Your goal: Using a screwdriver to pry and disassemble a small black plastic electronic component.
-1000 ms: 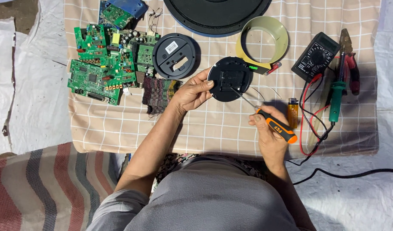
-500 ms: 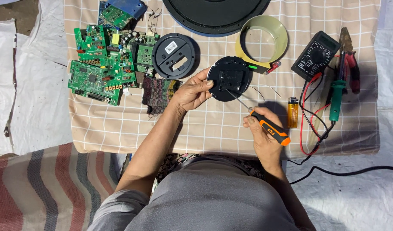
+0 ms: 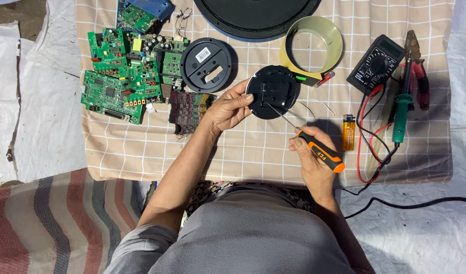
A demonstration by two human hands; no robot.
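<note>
My left hand (image 3: pixel 228 108) grips the left edge of a round black device part (image 3: pixel 273 91) lying on the checked cloth (image 3: pixel 253 147). My right hand (image 3: pixel 312 155) holds an orange-and-black screwdriver (image 3: pixel 319 150); its metal shaft points up-left and the tip touches the lower middle of the black part. Two thin wires trail from the part toward the right.
Green circuit boards (image 3: pixel 124 76) lie at the left, a round black cover (image 3: pixel 206 64) beside them. A large black disc (image 3: pixel 256 18) and a yellowish ring (image 3: pixel 311 48) sit at the back. A multimeter (image 3: pixel 377 63), soldering iron (image 3: pixel 400 116), pliers (image 3: pixel 418 76) and orange lighter (image 3: pixel 348 132) are at the right.
My right hand has shifted slightly left with the screwdriver, and the tip now rests on the black part. My left hand keeps its hold.
</note>
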